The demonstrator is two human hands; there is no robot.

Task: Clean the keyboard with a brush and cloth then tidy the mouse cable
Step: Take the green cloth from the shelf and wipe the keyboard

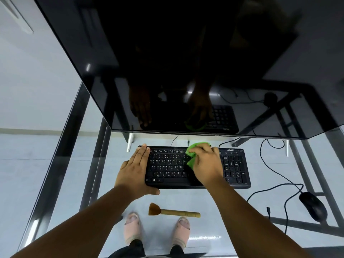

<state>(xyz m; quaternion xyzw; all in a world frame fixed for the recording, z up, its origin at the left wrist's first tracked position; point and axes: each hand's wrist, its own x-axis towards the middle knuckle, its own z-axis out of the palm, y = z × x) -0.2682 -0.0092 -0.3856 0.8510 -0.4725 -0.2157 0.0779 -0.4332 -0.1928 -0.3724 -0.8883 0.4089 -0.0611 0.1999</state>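
Note:
A black keyboard [171,169] lies on the glass desk [214,233] below the monitor. My left hand [134,174] lies flat with straight fingers along the keyboard's left end, thumb at its front edge. My right hand [206,164] grips a bunched green cloth [191,154] and holds it on the keys right of the middle. A wooden brush [173,212] with brown bristles lies on the glass in front of the keyboard, untouched. The black mouse [313,205] sits at the right, and its cable [270,168] loops loosely across the glass.
A large dark monitor [186,62] leans over the back of the desk and mirrors my hands. Its white feet [130,142] stand behind the keyboard. The desk's dark metal frame [61,155] runs down the left. My feet in slippers show through the glass.

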